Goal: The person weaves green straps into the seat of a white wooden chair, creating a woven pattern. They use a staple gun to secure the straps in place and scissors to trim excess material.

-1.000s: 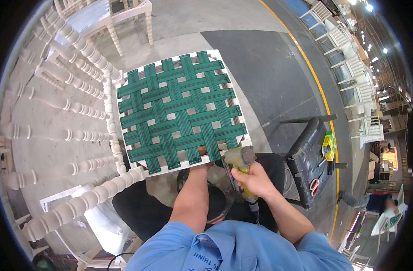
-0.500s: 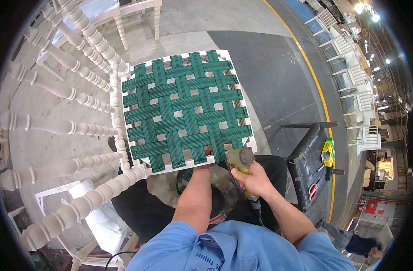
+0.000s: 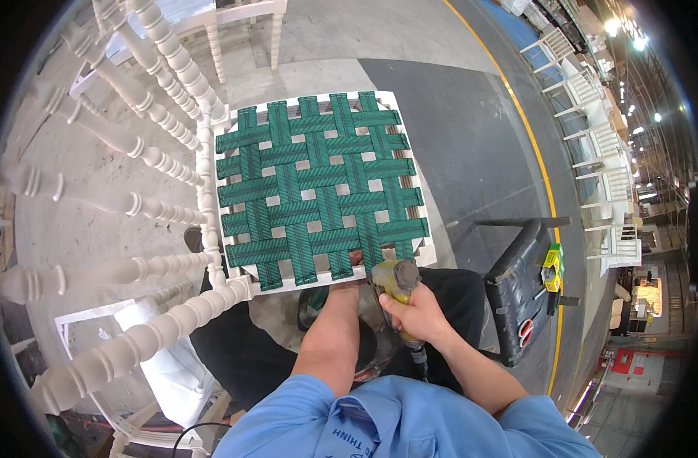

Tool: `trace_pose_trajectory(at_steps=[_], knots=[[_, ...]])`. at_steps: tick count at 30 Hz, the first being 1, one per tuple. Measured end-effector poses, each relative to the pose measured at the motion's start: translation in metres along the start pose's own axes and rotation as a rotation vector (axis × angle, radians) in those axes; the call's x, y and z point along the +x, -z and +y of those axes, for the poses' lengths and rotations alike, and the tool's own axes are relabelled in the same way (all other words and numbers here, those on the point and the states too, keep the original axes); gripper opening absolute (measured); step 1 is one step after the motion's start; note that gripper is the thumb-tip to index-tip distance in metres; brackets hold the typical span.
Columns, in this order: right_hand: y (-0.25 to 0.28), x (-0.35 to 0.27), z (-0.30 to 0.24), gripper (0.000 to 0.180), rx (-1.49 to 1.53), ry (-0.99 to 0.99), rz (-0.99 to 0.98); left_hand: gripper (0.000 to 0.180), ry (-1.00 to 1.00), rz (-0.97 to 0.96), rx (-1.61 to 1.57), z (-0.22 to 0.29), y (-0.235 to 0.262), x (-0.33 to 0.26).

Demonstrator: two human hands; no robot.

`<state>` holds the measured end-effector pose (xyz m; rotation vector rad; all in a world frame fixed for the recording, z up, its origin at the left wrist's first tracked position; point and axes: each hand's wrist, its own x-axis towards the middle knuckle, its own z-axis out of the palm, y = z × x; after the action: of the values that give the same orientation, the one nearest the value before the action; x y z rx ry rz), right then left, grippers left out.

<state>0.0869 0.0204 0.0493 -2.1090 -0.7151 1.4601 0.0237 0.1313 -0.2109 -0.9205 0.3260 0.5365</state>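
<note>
A white chair frame [image 3: 427, 253] has its seat covered by interwoven green webbing straps [image 3: 246, 189]. My right hand [image 3: 419, 311] is wrapped around a yellowish, worn air staple gun [image 3: 397, 281] with a hose at its lower end. Its head sits at the near edge of the seat, over the end of a strap towards the right. My left forearm reaches under that same edge. Only a bit of my left hand [image 3: 356, 257] shows through a gap in the weave, and its fingers are hidden.
Turned white spindles [image 3: 162, 330] of the chair back spread out on the left. To the right stands a black padded stool [image 3: 504, 294] bearing red-handled scissors [image 3: 525, 330] and a yellow-green box [image 3: 551, 267]. White chairs [image 3: 612, 183] line up beyond a yellow floor line [image 3: 533, 155].
The staple gun has moved left with my right hand, from beside the strap to over its end. The chair appears slightly lower and further right. My left arm remains under the seat.
</note>
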Motion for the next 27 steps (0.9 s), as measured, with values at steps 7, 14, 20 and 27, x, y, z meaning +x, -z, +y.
trace_pose_trajectory(at_steps=[7, 14, 20, 27], knots=[[0.035, -0.027, 0.004, 0.026, 0.186, 0.148, 0.049, 0.022, 0.023, 0.165, 0.158, -0.018, 0.003, -0.032], [0.06, -0.048, 0.022, 0.021, 0.299, 0.204, 0.122, 0.05, -0.122, 0.869, 2.401, -0.036, 0.005, -0.085], [0.064, -0.056, 0.036, 0.023, 0.346, 0.25, 0.073, 0.039, -0.1, 0.112, 2.384, -0.058, -0.017, -0.156], [0.062, -0.05, 0.026, 0.024, 0.297, 0.196, 0.018, 0.025, -0.214, 0.017, 1.802, -0.089, -0.091, -0.184]])
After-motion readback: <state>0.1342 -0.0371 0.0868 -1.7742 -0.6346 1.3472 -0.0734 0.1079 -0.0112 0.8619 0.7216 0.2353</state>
